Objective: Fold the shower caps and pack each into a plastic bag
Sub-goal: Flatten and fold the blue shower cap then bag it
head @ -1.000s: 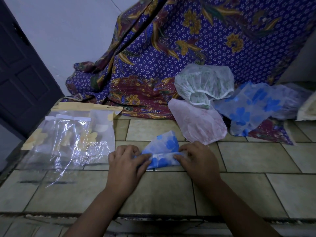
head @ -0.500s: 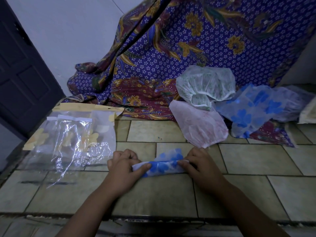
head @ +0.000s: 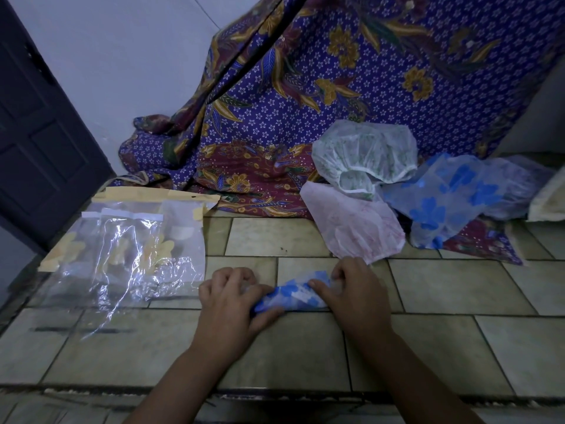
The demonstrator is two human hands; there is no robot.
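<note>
A blue-flowered shower cap (head: 295, 295) lies on the tiled surface (head: 458, 286), folded into a narrow strip. My left hand (head: 232, 304) grips its left end, thumb under the fold. Its right end is pinched by my right hand (head: 351, 292). To the left lies a pile of clear plastic bags (head: 122, 255) with yellow-flowered caps inside. Behind are loose caps: a pink one (head: 354, 228), a green-patterned one (head: 363, 157) and a blue-flowered one (head: 449, 197).
A purple batik cloth (head: 305, 102) hangs at the back and drapes onto the tiles. A dark door (head: 36, 133) stands at the left. The tiled ledge's front edge (head: 275, 390) runs just below my forearms. A cream object (head: 550, 200) sits at the far right.
The blue cap was a raised triangle a second ago; both hands have folded it down and flattened it into a narrow strip, staying at its two ends.
</note>
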